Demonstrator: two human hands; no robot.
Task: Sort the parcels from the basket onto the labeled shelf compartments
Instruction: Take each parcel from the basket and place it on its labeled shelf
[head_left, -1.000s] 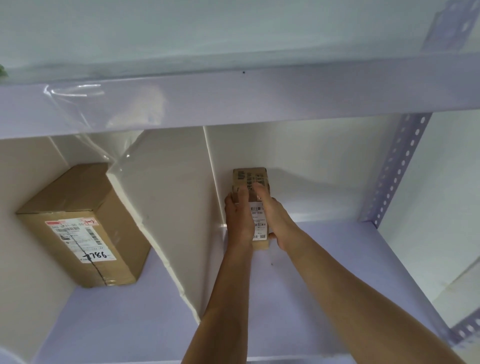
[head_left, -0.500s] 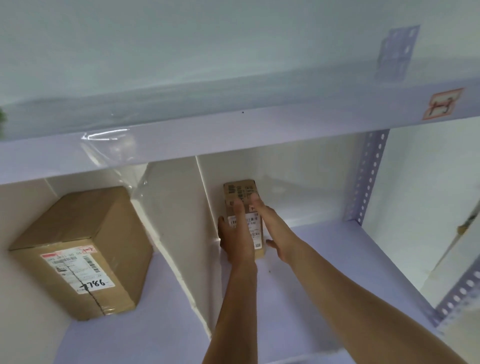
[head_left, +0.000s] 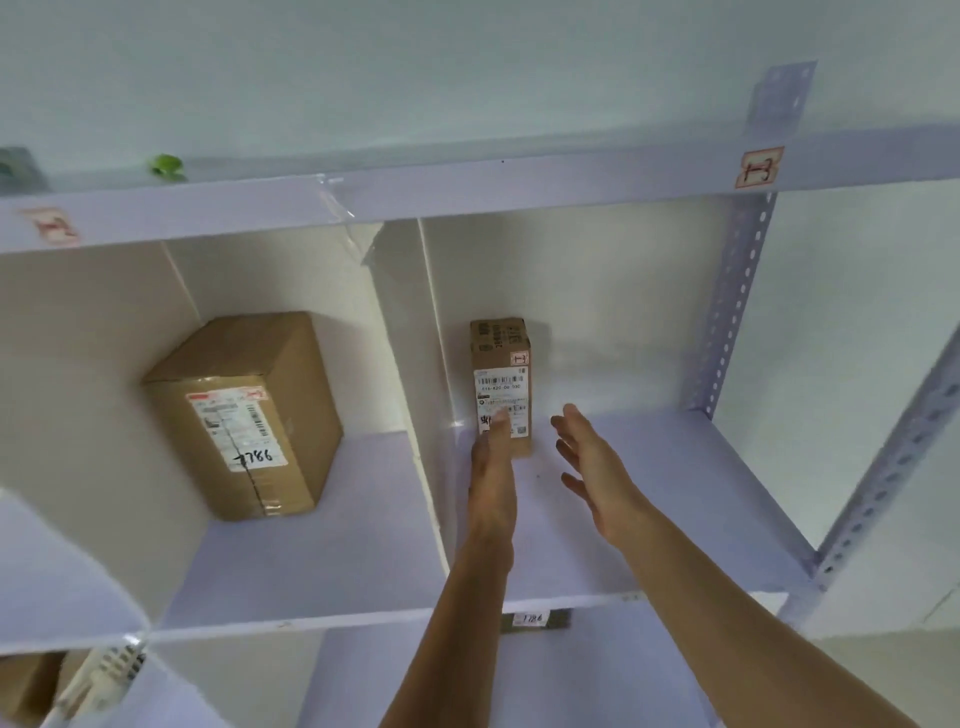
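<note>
A small brown parcel (head_left: 498, 358) with a white barcode label stands upright at the back left of the right shelf compartment (head_left: 649, 493), against the white divider (head_left: 410, 332). My left hand (head_left: 491, 467) reaches toward it, fingertips overlapping the label's lower edge, not gripping. To the right of the parcel, my right hand (head_left: 592, 467) hovers with fingers spread and nothing in it. The basket is not in view.
A larger brown parcel (head_left: 244, 415) marked 7786 sits in the left compartment. Red-bordered labels (head_left: 759, 167) are stuck on the upper shelf's front edge. A perforated metal upright (head_left: 737, 306) bounds the compartment on the right. More parcels show in the row below (head_left: 31, 686).
Both hands have let go of the small parcel and pulled back toward me; it now stands alone. The view has moved back, showing more of the shelf.
</note>
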